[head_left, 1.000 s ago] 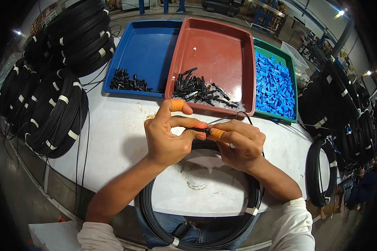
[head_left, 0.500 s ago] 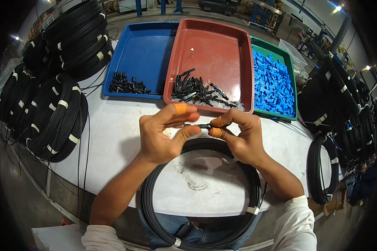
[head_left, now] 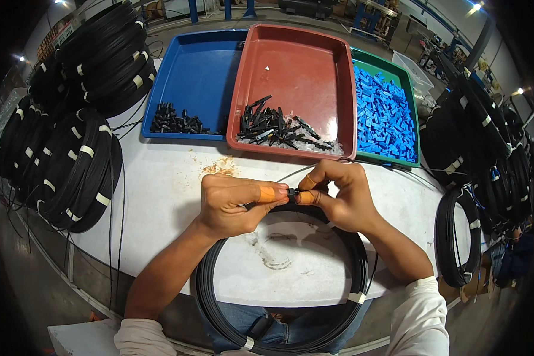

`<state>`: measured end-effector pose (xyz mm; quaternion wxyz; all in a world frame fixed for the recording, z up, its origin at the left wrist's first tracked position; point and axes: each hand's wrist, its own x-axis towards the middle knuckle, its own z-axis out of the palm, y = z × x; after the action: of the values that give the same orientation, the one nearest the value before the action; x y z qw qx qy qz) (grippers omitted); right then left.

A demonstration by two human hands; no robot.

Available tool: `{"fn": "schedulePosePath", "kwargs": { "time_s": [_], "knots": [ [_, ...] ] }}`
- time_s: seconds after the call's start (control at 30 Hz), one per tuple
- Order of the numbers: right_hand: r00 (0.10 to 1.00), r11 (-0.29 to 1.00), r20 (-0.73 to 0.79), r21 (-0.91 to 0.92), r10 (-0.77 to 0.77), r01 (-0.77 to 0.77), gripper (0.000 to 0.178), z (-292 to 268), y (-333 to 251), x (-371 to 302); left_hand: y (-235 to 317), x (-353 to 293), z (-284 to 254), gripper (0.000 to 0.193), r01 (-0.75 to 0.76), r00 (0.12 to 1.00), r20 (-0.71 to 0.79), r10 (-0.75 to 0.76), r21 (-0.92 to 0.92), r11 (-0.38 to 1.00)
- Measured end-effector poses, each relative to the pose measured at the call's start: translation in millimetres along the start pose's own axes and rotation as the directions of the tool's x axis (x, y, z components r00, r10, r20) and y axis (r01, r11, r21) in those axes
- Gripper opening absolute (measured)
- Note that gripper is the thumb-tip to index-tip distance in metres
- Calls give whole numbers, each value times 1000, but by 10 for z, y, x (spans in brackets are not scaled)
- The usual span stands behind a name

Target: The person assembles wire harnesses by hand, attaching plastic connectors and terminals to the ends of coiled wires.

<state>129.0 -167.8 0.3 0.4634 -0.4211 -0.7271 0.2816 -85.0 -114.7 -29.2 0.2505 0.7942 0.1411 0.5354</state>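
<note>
Between my two hands is a small black cable connector (head_left: 291, 194), mostly covered by fingertips. My left hand (head_left: 231, 202) pinches its left end between thumb and index finger. From the other side, the thumb and index finger of my right hand (head_left: 344, 196) close on its right end. Orange tape wraps fingers on both hands. Below them a coil of black cable (head_left: 361, 255), bound with pale tape, lies partly on the white table (head_left: 154, 219) and hangs over its near edge above my lap. A thin black cable arcs behind the connector.
Past my hands stand a blue tray (head_left: 190, 53) with black connector parts, a red tray (head_left: 296, 53) with black pieces and clear bits, and a green tray (head_left: 415, 113) full of blue clips (head_left: 385, 118). Cable coils (head_left: 71, 172) pile up left; more coils (head_left: 457, 237) sit right.
My left index finger, lifted off the connector before, has come down, and the left hand now pinches it. Both hands have moved slightly toward me. The connector is more covered now.
</note>
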Motion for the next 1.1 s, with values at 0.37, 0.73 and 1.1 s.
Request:
{"fn": "schedulePosePath", "kwargs": {
  "time_s": [0.37,0.73,1.1],
  "knots": [
    [944,895,135,301,303,-330,16,-51,-80,29,9,-23,56,8,55,998,-14,-56,-80,995],
    [953,963,162,54,254,-266,16,-93,-78,12,-37,-36,65,13,-9,999,43,13,-107,994],
    [981,930,55,-314,-183,191,24,-40,20,-32,-24,4,82,11,122,992,46,-116,-151,981]
  ]
}}
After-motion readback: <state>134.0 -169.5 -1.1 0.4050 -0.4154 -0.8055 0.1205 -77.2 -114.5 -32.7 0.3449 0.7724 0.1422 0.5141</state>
